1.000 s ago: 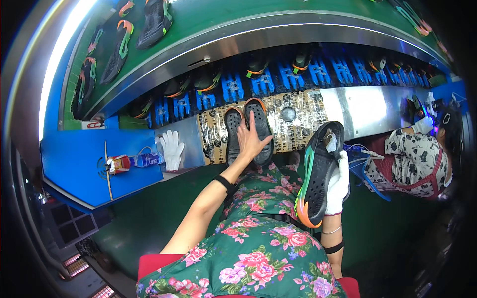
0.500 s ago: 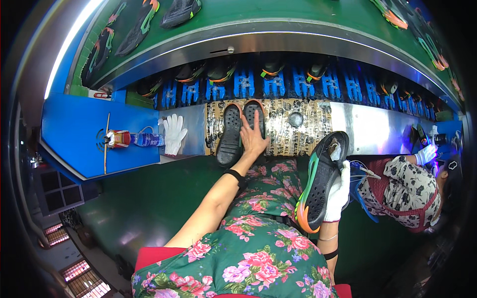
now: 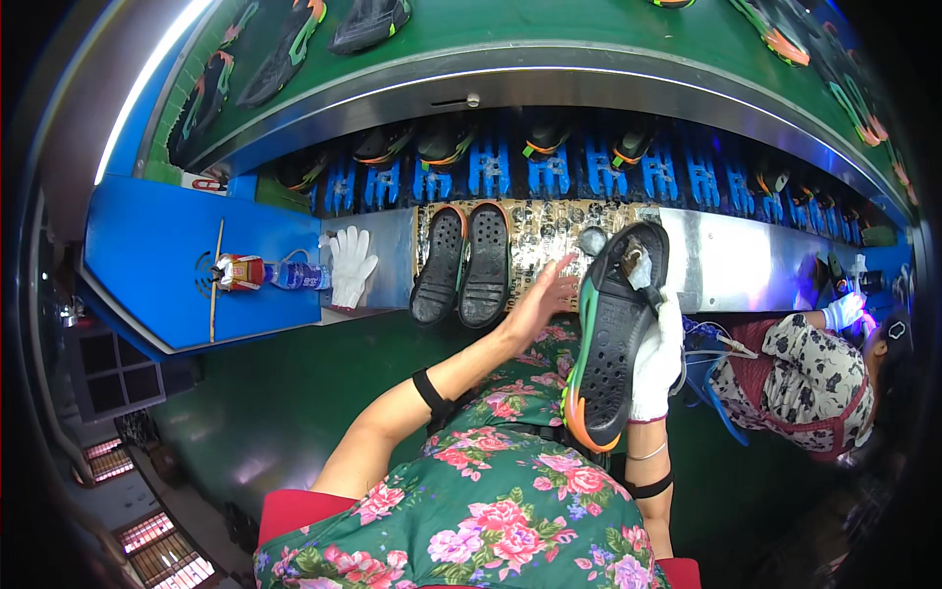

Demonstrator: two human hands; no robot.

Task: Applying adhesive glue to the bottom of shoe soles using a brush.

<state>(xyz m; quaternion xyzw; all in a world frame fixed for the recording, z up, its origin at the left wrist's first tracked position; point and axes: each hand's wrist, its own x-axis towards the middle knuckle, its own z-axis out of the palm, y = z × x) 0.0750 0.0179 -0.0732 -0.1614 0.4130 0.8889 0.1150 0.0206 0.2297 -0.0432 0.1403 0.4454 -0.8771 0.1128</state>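
My left hand [image 3: 542, 299] is bare, its fingers spread over the taped strip of the bench, just left of the shoe in my other hand. My right hand [image 3: 657, 361], in a white glove, grips a black shoe [image 3: 610, 348] with a perforated footbed and a green and orange side. At the shoe's far end, close to the gloved fingers, shows a pale crumpled thing [image 3: 640, 270] whose kind I cannot make out. Two black perforated soles, the left sole [image 3: 439, 267] and the right sole [image 3: 486, 265], lie side by side on the bench.
Behind the bench runs a row of blue holders [image 3: 548, 172], some with shoes. A green shelf [image 3: 549, 27] with shoes hangs above. At left are a white glove [image 3: 350, 265], a bottle [image 3: 294, 276] and a thin stick [image 3: 215, 285]. A co-worker [image 3: 800, 378] sits at right.
My left hand has let go of the right sole and moved right, toward the shoe. The shoe in my right hand has shifted a little left and away from me.
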